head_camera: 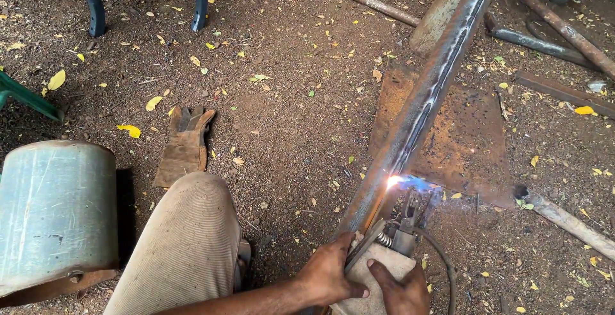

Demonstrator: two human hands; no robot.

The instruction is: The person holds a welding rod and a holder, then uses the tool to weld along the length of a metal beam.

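A long steel bar (426, 91) slants from the top right down toward me over the dirt ground. A bright blue-white welding arc (394, 182) burns on its lower part. The arc sits at the tip of an electrode holder (410, 222), whose handle is wrapped in a pale cloth (378, 273). My left hand (330, 273) grips the wrapped handle from the left, beside the bar's near end. Close against it, my right hand (400, 289) grips the same handle from below. A dark cable (445, 264) curves down from the holder.
My knee in tan trousers (186, 244) is bent at lower left beside a grey metal drum (57, 212). A worn leather glove (186, 145) lies on the dirt. A rusty plate (467, 142) lies under the bar. Rusty pipes (567, 33) lie at the right, and dark curved chair legs (96, 7) stand at top left.
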